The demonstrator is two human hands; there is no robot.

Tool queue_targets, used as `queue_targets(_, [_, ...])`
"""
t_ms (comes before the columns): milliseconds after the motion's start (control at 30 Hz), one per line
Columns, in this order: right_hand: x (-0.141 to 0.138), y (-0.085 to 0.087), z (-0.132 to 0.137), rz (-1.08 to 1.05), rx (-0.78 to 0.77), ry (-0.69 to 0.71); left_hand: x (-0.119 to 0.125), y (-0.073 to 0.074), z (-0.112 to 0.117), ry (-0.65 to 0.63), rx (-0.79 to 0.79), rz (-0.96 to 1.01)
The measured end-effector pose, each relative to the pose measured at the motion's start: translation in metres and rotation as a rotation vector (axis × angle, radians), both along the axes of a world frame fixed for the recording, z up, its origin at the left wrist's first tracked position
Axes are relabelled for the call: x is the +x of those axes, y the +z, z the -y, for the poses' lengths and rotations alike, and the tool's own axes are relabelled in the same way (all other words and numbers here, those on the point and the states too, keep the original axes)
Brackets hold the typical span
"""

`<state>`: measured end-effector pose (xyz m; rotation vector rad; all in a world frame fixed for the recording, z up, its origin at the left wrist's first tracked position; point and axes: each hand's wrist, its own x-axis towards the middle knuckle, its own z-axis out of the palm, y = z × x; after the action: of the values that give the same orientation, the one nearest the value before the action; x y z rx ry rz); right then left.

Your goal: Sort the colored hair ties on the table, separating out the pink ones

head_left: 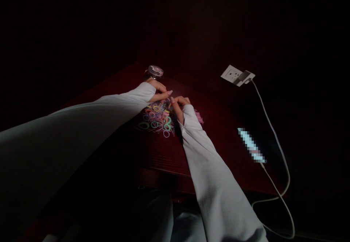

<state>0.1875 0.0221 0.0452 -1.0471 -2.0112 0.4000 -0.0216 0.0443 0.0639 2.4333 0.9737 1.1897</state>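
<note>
Both hands are close together above a pile of colourful hair ties (154, 124) on the dark red table. My left hand (158, 89) is closed in a pinch, thumb stretched toward the right hand. My right hand (179, 105) pinches too, its thumb tip close to the left thumb. Something small and pale shows between the fingertips, too dim to name. The ties are green, yellow, pink and purple rings, mixed with thin loops. Just beyond my left hand stands a round clear jar (155, 71) with a patterned lid.
A pink bundle (199, 117) lies right of my right wrist. On the right are a wall socket (232, 75) with a plugged-in charger (245, 77), a white cable (269, 120) and a blurred-out phone-like device (251, 145). The table's front edge (164, 171) is near my lap. Surroundings are very dark.
</note>
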Motion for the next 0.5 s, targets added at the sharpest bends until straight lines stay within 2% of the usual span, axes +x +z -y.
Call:
queue_targets(200, [0.000, 0.011, 0.014, -0.001, 0.010, 0.020, -0.001, 0.004, 0.009, 0.080, 0.031, 0.068])
queue_targets(367, [0.005, 0.015, 0.015, 0.004, 0.009, -0.010, -0.005, 0.004, 0.009, 0.171, 0.136, 0.125])
queue_targets(433, [0.007, 0.016, 0.014, 0.013, 0.025, -0.016, -0.005, 0.002, 0.004, 0.176, 0.172, 0.140])
queue_targets(500, [0.008, 0.015, 0.014, 0.034, 0.051, -0.018, -0.003, -0.001, -0.001, 0.129, 0.211, 0.108])
